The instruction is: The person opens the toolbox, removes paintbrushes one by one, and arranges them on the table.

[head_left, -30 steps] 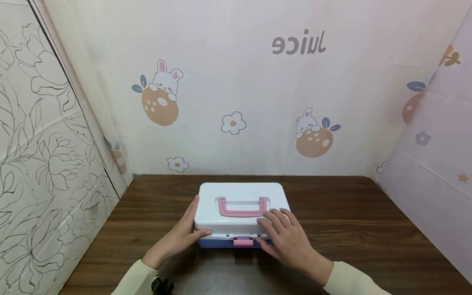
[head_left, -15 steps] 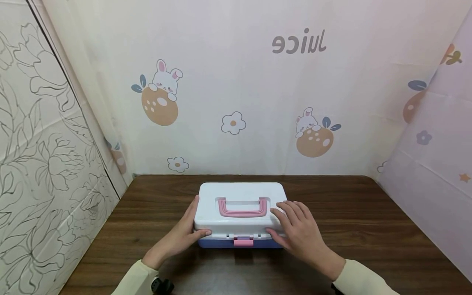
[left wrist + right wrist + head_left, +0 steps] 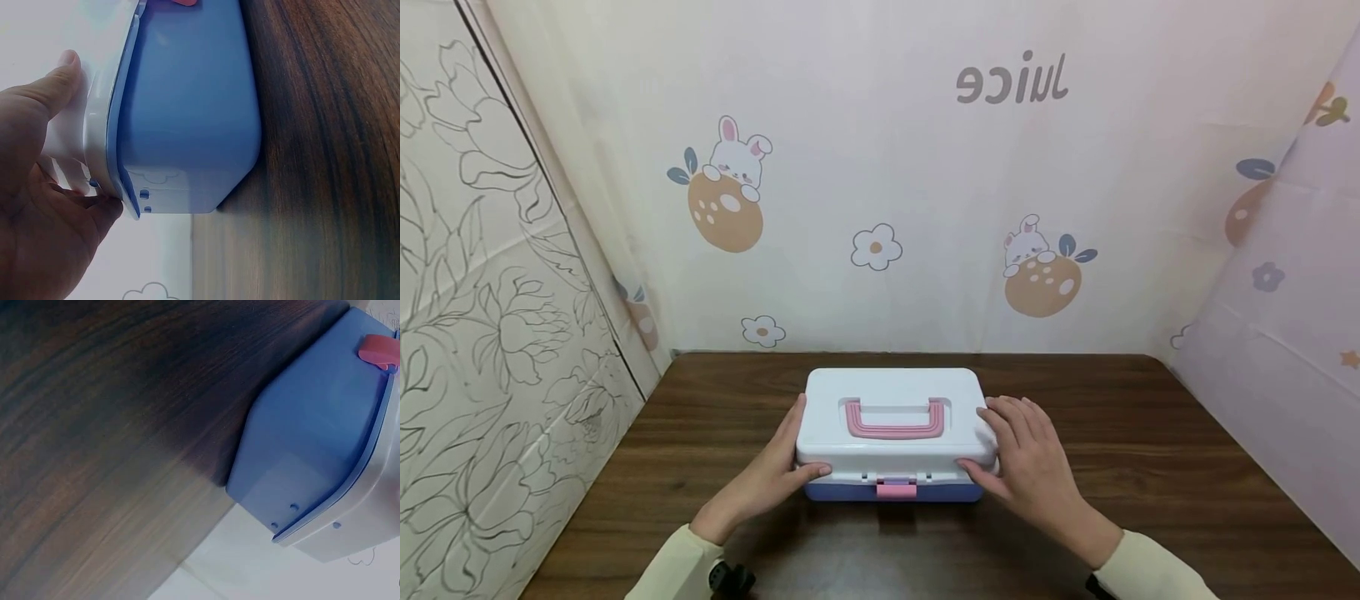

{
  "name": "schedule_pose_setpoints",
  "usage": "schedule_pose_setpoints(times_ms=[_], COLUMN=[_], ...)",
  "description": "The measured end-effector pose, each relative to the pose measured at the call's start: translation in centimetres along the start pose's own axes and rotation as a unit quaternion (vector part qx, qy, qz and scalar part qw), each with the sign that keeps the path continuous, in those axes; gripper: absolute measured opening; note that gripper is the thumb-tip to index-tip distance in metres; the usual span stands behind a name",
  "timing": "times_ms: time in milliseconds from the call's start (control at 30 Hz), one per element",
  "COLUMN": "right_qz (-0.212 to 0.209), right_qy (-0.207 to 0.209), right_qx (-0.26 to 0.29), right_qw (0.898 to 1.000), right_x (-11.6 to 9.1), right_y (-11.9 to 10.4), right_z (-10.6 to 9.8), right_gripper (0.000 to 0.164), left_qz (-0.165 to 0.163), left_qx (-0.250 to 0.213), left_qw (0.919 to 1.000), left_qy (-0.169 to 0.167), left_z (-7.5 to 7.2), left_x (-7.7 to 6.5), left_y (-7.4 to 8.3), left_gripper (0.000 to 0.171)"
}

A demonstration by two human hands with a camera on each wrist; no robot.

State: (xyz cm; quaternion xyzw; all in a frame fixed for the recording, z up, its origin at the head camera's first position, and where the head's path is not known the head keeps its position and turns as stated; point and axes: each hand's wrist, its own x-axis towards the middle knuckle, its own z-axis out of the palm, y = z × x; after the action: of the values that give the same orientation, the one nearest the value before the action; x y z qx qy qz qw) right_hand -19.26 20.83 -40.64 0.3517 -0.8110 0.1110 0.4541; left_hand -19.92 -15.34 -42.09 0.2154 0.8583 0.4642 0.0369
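Observation:
A plastic storage box with a white lid (image 3: 891,383) and a blue base (image 3: 936,493) sits on the table, lid down. Its pink carry handle (image 3: 895,432) lies flat in a recess on top. The pink latch (image 3: 380,351) juts out at the front. My left hand (image 3: 767,475) holds the lid's left front corner, thumb across the front, fingers along the side; the left wrist view shows its fingertips at the lid's rim. At the opposite front corner my right hand (image 3: 1033,458) grips the lid, thumb on the front and fingers curved over the right edge.
The dark wood-grain table (image 3: 1097,442) extends on both sides of the box. Behind it hangs a pale curtain (image 3: 925,167) printed with rabbits, fruit and flowers. Another curtain with line-drawn flowers (image 3: 497,333) hangs at the left.
My right hand has slid rightward along the lid, from beside the handle and latch to the right front corner. My left hand and the box have stayed in place.

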Motion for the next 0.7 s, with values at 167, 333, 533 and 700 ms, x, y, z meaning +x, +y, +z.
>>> schedule_pose_setpoints(times_ms=[167, 333, 533, 700], right_qz=[0.041, 0.094, 0.133, 0.163], right_qy=[-0.030, -0.067, -0.084, -0.094], right_qx=[0.013, 0.027, 0.052, 0.094], right_qw=[0.999, 0.993, 0.986, 0.978], right_x=[-0.3, -0.7, -0.8, -1.1], right_y=[0.2, 0.3, 0.5, 0.6], right_z=[-0.3, -0.5, -0.3, 0.0], right_gripper=[0.075, 0.084, 0.091, 0.093], left_qz=[-0.009, -0.009, -0.014, -0.014], left_qx=[0.003, 0.001, -0.002, 0.001], left_qw=[1.0000, 1.0000, 0.9999, 0.9999], left_qy=[0.001, 0.002, 0.001, 0.003], left_z=[0.0, 0.1, 0.0, 0.0], left_x=[0.0, 0.0, 0.0, 0.0], left_y=[0.1, 0.2, 0.3, 0.3], left_gripper=[0.103, 0.102, 0.104, 0.103])
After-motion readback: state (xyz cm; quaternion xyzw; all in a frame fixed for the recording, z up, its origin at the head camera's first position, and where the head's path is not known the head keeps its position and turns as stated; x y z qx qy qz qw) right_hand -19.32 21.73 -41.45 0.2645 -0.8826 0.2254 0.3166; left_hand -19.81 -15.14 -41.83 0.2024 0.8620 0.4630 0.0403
